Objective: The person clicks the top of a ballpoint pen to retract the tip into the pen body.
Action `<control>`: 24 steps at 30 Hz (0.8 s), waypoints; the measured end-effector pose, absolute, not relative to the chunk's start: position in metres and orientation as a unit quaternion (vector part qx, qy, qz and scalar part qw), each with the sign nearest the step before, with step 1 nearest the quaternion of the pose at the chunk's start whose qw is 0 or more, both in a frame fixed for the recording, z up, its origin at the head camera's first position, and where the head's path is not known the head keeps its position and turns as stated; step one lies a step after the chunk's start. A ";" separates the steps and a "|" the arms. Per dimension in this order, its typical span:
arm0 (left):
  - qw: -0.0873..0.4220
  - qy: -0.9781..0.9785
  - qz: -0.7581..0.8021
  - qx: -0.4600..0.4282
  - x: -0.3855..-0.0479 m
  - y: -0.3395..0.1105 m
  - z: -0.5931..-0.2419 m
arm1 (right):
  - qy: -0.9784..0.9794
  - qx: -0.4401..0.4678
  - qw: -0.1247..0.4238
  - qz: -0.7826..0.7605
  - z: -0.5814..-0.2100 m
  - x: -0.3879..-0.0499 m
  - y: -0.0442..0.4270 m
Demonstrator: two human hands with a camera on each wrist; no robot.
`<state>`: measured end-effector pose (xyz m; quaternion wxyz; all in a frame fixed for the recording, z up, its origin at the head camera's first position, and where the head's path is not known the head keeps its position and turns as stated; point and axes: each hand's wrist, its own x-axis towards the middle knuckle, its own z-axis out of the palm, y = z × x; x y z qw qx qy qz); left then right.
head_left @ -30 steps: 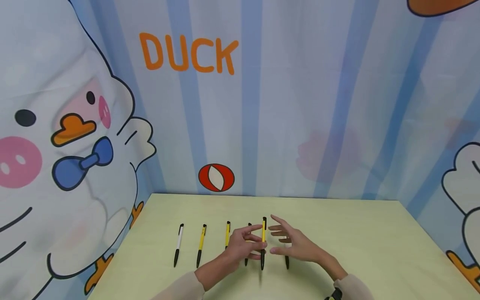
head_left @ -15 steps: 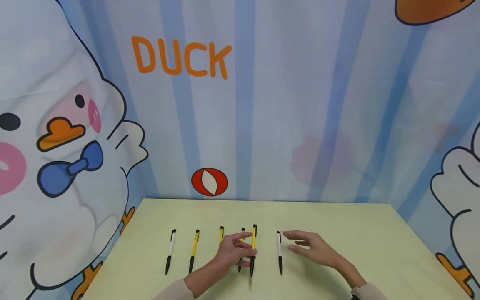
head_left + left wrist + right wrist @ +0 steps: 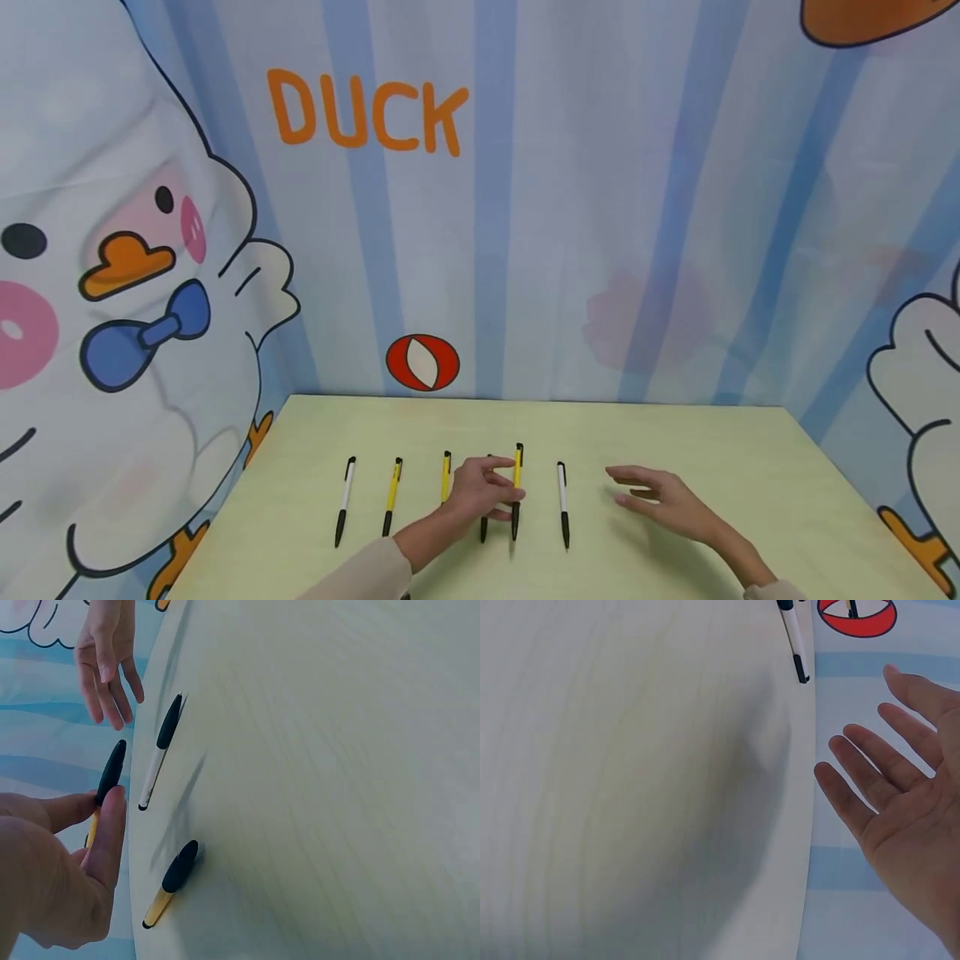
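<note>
In the head view my left hand [image 3: 476, 492] pinches a yellow pen [image 3: 517, 475] with a black grip, held roughly in line with the row and above the table. The left wrist view shows thumb and fingertips around this pen [image 3: 111, 774], near the black grip. Partly behind the left hand lies another yellow pen [image 3: 171, 881]. A white pen [image 3: 562, 500] with a black grip rests just right of the held one. Farther right, my right hand [image 3: 667, 500] hovers over the table with fingers extended and nothing in it, as the right wrist view confirms.
To the left lie a white pen [image 3: 345, 500], a yellow pen [image 3: 393, 492] and one more yellow pen [image 3: 446, 475], partly covered by the left hand. The pale table [image 3: 750, 467] ends at a duck-print curtain [image 3: 547, 250] behind.
My right hand has drawn away to the right from the held pen, past the white pen. The left hand keeps its pinch on the yellow pen. The head view has shifted slightly.
</note>
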<state>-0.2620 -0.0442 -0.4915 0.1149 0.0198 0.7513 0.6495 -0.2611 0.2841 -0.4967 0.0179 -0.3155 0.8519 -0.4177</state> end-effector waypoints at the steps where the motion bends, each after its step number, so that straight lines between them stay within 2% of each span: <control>1: 0.112 0.755 0.645 0.020 -0.263 -0.042 -0.492 | 0.851 -0.311 0.021 -0.421 -0.497 -0.260 0.286; 8: 0.091 0.802 0.590 0.028 -0.273 -0.027 -0.498 | 0.847 -0.301 0.035 -0.438 -0.498 -0.256 0.293; 16: 0.063 0.867 0.492 0.046 -0.281 -0.015 -0.509 | 0.850 -0.292 0.020 -0.438 -0.500 -0.252 0.298; 24: 0.048 0.877 0.476 0.052 -0.281 -0.013 -0.508 | 0.851 -0.279 0.000 -0.445 -0.493 -0.246 0.314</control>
